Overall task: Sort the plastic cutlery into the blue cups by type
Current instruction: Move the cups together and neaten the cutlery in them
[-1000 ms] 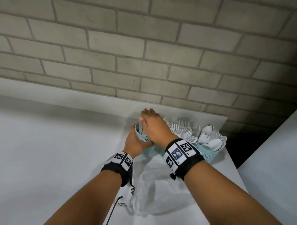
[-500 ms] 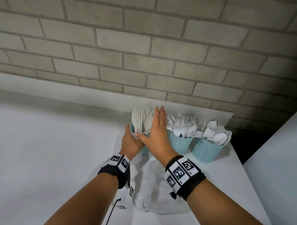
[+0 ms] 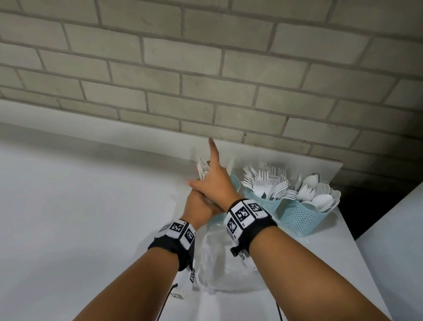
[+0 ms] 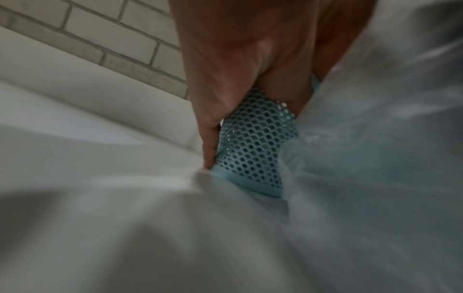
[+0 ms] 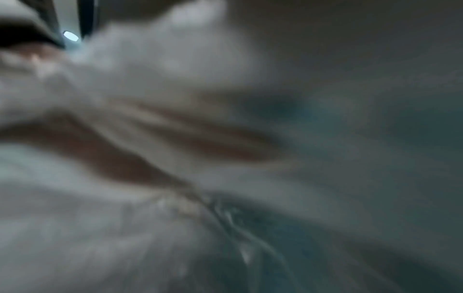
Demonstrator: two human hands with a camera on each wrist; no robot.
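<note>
Three blue mesh cups stand in a row by the brick wall. The middle cup holds white forks and the right cup holds white spoons. My left hand grips the left cup low on its side; its fingers curl round the mesh of this cup. White knives stick up from it. My right hand lies over the cup's top against the knives, index finger straight up and thumb spread. Its other fingers are hidden. The right wrist view is blurred.
A crumpled clear plastic bag lies on the white table just in front of the cups. A small white tagged box with a cable sits by my left wrist. A dark gap separates this table from another white surface.
My right hand went from pressing on the knives' tops, to lying flat against them, to resting over the cup with the index finger up. My left hand stayed on the cup.
</note>
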